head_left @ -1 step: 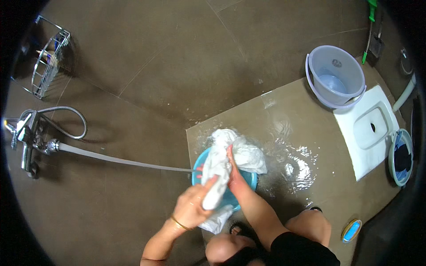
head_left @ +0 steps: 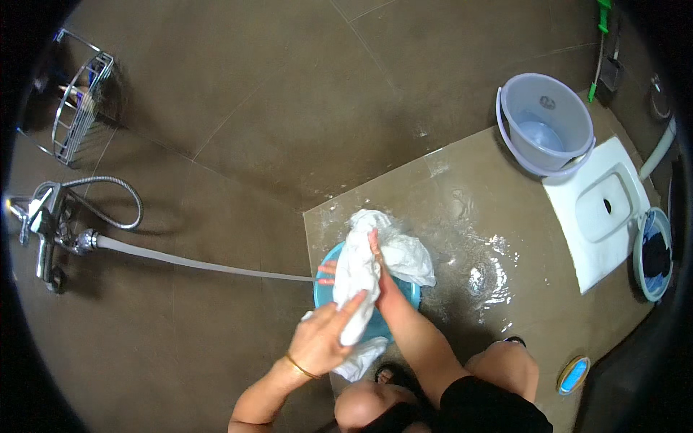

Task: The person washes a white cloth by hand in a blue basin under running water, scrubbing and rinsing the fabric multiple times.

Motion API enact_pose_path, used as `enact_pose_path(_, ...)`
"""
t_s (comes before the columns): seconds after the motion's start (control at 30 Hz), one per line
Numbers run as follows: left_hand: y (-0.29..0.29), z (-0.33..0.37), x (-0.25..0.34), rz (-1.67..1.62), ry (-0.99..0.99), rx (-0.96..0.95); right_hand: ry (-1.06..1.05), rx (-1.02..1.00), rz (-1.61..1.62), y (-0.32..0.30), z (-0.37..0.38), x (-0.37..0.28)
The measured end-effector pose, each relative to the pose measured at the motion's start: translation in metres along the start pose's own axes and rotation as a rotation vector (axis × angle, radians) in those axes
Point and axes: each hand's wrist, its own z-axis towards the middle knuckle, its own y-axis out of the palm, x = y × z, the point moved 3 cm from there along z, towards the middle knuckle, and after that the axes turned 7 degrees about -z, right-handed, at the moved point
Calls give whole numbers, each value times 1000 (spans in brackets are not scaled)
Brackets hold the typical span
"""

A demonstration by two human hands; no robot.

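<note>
A wet white cloth (head_left: 359, 267) is bunched over a light blue basin (head_left: 406, 292), with one part draped across the basin's right side. My left hand (head_left: 321, 340), a gold bangle at its wrist, grips the cloth's near end, one finger stretched along it. My right hand (head_left: 386, 289) wraps the cloth from beneath: its thumb lies on the right side and its fingertips show on the left. A further white piece (head_left: 361, 359) hangs over the basin's near rim. The left palm and the cloth inside both grips are hidden.
Water streams from a chrome wall tap (head_left: 47, 224) into the basin. A metal rack (head_left: 72, 119) hangs above it. To the right are a pale bucket (head_left: 545, 119), a white squat toilet (head_left: 567, 216), a tub of dark clothes (head_left: 653, 252) and a blue brush (head_left: 574, 375). The floor is wet.
My left hand has shifted slightly right and down along with the cloth's near end. The right hand's fingertips are spread a little more at the cloth's left side.
</note>
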Motion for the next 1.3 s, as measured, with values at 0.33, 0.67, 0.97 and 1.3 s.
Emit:
enact_pose_path(0.33, 14, 48, -21, -352, -32, 444, -207, -308, -79, 48, 34, 2)
enact_pose_path(0.67, 30, 12, -195, -621, -300, 503, -252, 463, -776, 70, -36, 40)
enact_pose_path(0.97, 91, -33, -233, -101, -349, 244, -854, 794, -975, -43, -9, -7)
enact_pose_path(1.3, 299, 26, -243, 288, -919, -204, -701, 959, -2219, -227, 21, 49)
